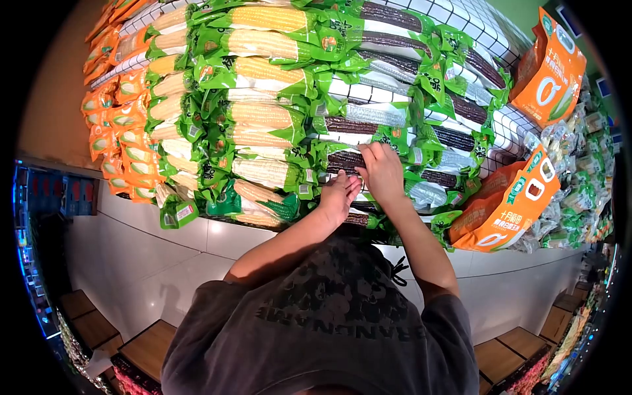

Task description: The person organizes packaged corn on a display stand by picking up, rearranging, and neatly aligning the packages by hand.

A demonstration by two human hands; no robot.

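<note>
The left hand (338, 197) and right hand (382, 172) lay close together, fingers bent, their grip indiscernible, at a long dark-purple corn cob in green-and-clear plastic wrap (343, 162) among similar wrapped cobs (359, 125), probably firm, moderately heavy, slippery, best held mid-length.

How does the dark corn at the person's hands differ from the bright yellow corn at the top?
The dark corn shows blackish kernels; the yellow corn shows golden ones. The left hand and right hand are at the dark corn and partly cover it; no hand touches the yellow corn. Both lie sideways in packs with green ends.
</note>
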